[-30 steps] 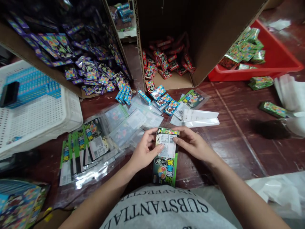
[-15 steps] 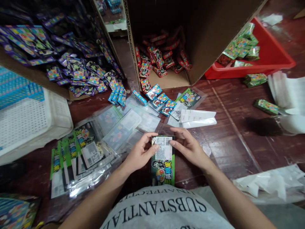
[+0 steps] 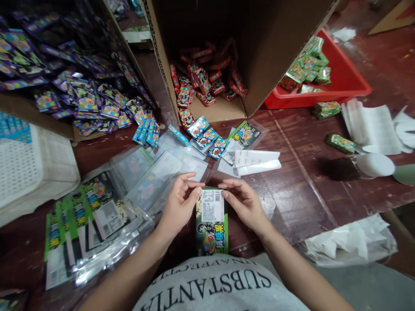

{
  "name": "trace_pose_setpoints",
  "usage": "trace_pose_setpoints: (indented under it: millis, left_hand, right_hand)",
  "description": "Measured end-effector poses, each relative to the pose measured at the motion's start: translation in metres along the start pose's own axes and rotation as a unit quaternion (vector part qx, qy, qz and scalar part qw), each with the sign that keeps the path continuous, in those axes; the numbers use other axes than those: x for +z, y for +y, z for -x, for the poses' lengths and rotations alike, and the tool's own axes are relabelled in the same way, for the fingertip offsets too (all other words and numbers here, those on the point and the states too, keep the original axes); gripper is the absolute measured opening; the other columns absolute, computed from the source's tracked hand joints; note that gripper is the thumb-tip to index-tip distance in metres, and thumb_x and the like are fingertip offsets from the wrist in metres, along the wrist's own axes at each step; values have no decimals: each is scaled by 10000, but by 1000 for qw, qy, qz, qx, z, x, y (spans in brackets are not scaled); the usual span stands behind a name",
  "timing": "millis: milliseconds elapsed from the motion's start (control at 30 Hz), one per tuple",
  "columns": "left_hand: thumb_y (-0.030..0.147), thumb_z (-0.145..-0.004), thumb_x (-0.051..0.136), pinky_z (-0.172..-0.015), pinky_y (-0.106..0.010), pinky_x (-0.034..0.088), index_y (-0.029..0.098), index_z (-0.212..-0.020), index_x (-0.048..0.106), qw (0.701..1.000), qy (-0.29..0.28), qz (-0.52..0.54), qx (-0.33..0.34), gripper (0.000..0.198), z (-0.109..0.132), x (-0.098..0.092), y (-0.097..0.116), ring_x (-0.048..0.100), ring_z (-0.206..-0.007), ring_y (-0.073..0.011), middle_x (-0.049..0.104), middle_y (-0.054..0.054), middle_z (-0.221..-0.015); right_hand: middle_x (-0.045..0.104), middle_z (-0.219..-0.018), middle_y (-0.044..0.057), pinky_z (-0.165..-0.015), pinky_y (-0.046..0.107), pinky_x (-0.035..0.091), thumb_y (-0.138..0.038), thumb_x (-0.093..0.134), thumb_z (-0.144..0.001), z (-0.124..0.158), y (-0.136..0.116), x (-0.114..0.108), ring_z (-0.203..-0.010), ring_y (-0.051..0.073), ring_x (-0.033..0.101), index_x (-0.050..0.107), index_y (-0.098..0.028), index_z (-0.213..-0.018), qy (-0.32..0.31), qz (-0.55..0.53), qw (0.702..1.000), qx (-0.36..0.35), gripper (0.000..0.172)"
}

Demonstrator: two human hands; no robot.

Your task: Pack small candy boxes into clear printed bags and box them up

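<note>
Okay, clock is centred on the green-and-black packet [image 3: 212,235], 12 pointing away from the wearer. Packet sits between both hands, right in front of the grey shirt [image 3: 207,280], white barcode label [image 3: 212,205] facing up at its far end. Left hand [image 3: 181,201] grasps the far left corner, thumb on top, fingers by the far edge. Right hand [image 3: 244,205] has thumb and fingertips at the far right corner; can't tell if it's actually pinching.

9: overlapping row of similar packets [image 3: 102,207].
10: white basket [image 3: 61,172].
10–11: loose clear bags [image 3: 155,170] on the dark red table [image 3: 285,190]; farther out, purple packs [image 3: 86,95] in a carton [image 3: 35,114].
12: blue boxes [image 3: 207,139], then open carton [image 3: 223,113] with red boxes [image 3: 202,80].
1: white strip [image 3: 257,161]; farther, red bin [image 3: 337,93] holding green packs [image 3: 308,65].
2: white sheets [image 3: 378,129].
3: crumpled white paper [image 3: 346,239].
</note>
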State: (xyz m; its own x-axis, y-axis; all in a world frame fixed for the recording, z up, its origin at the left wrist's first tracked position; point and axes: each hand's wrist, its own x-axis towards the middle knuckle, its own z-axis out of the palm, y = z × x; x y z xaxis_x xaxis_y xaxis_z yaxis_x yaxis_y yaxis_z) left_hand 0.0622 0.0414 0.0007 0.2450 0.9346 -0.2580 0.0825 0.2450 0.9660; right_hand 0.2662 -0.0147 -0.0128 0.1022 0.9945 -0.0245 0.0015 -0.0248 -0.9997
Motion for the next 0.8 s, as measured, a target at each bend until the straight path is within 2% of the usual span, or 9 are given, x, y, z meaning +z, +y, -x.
trace_pose_setpoints:
  millis: [67,167,333,400,467,567,667,733,800]
  left_hand:
    - [367,-910,678,-861,-303,521,217,-1080,700,998,-40,-36,-12,228,-2,-3,4,684,-963,-182,756,-46,-1032]
    - [370,-879,695,-851,-310,521,210,-907,742,993,-77,-80,-28,170,-6,-5,13,683,-924,-180,761,-47,-1009]
    - [316,-805,735,-710,-283,508,212,-816,722,993,-78,-75,-56,105,-13,-3,28,648,-725,-141,733,-4,-797]
    - [343,-806,739,-708,-283,507,209,-806,737,990,-89,-77,-72,134,-14,-5,31,645,-714,-136,740,-7,-796]
    - [372,-799,756,-734,-291,520,210,-844,761,987,-113,-73,-87,168,-14,-9,30,659,-735,-139,762,-18,-836]
    - [358,-763,796,-784,-311,547,221,-897,770,985,-140,-57,-82,193,-13,-13,24,687,-787,-149,781,-26,-911]
    - [324,-772,786,-773,-327,561,223,-835,752,985,-152,-63,-47,123,-17,-11,19,699,-787,-164,779,-31,-891]
    - [317,-814,747,-753,-341,566,226,-815,743,981,-176,-82,-23,92,-24,-4,19,705,-776,-178,777,-41,-866]
    - [285,-835,721,-766,-356,572,229,-807,736,973,-209,-101,14,64,-35,6,23,721,-822,-195,781,-60,-925]
  right_hand:
    - [752,-1121,5,-953,379,556,-270,689,-937,-1,-4,-4,-1057,171,697,707,-347,-1186,-15,15,1000,6,261]
    - [771,-1061,25,-963,395,543,-324,736,-898,-5,-14,-8,-1019,190,704,780,-287,-969,-43,59,997,24,92]
    - [765,-878,13,-794,346,555,-417,788,-837,-17,-27,-11,-787,162,686,759,-238,-889,-28,22,987,154,188]
    - [768,-880,15,-806,342,546,-442,787,-835,-18,-28,-13,-785,158,682,766,-233,-882,-41,9,982,182,215]
    - [777,-913,25,-846,355,541,-454,773,-849,-17,-28,-16,-824,168,690,778,-237,-883,-66,16,981,181,221]
    - [772,-1019,41,-906,381,537,-443,728,-894,-14,-29,-22,-937,192,699,791,-254,-900,-109,46,985,128,200]
    - [732,-1100,52,-915,390,540,-409,689,-933,-21,-34,-34,-1029,209,681,795,-280,-933,-150,125,980,22,167]
    - [700,-1108,69,-903,410,538,-384,656,-959,-37,-39,-49,-1042,226,662,789,-286,-1010,-137,229,961,-75,172]
    - [676,-1128,104,-920,459,516,-354,611,-984,-63,-44,-68,-1063,266,633,755,-270,-1150,-91,362,913,-163,236]
